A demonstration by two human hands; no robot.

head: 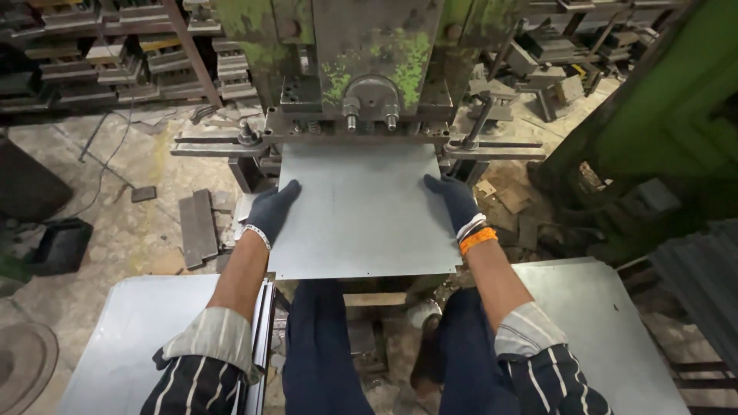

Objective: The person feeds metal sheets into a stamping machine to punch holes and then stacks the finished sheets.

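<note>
Single head-worn view, looking steeply down and forward from the seated person's eye level, close over both forearms. It faces the green press (pixel 369 69) straight ahead; the metal sheet (pixel 361 215) fills the centre, the floor (pixel 123 230) the margins.

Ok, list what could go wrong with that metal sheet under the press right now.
1. Both gloved hands, left hand and right hand, grip the metal sheet close to the press head; fingers could get crushed.
2. The sheet's bare edges may cut through the gloves.
3. Its near edge overhangs unsupported, so it could tip.
</note>
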